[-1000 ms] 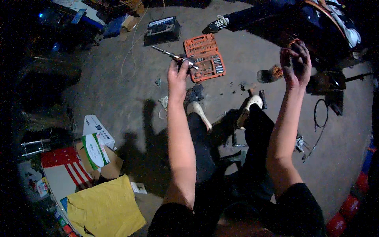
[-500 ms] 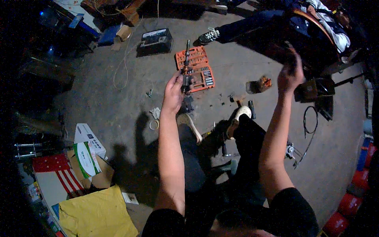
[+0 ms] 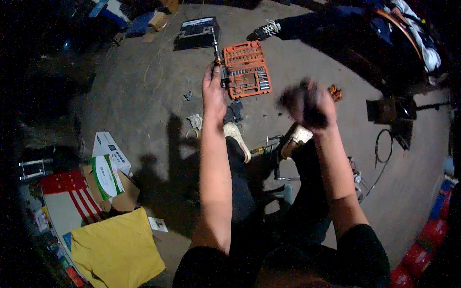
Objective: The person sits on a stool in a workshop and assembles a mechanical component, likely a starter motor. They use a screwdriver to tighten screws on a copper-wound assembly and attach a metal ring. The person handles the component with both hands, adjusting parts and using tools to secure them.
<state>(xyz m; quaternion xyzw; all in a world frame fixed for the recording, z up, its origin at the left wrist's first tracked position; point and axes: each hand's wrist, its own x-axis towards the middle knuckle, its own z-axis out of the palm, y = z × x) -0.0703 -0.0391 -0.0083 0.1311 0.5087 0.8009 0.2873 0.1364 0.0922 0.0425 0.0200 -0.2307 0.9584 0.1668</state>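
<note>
My left hand is closed around a slender metal shaft part with a dark lower body and a coppery band. The shaft stands up from my fingers, tipped slightly left, beside the orange socket set case. That case lies spread on the floor, with rows of sockets in it. My right hand is raised above the floor to the right of the case. Motion smears its dark fingers, so whether they hold anything cannot be made out.
A black battery-like box sits behind the case. At the far right, another person's leg stretches in. A looped black cable lies on the right floor. Yellow cloth and a cardboard box are at lower left.
My right hand has swung left and inward, and is now blurred. My left hand has risen slightly with the shaft part, which tilts more to the left. The whole view has shifted somewhat.
</note>
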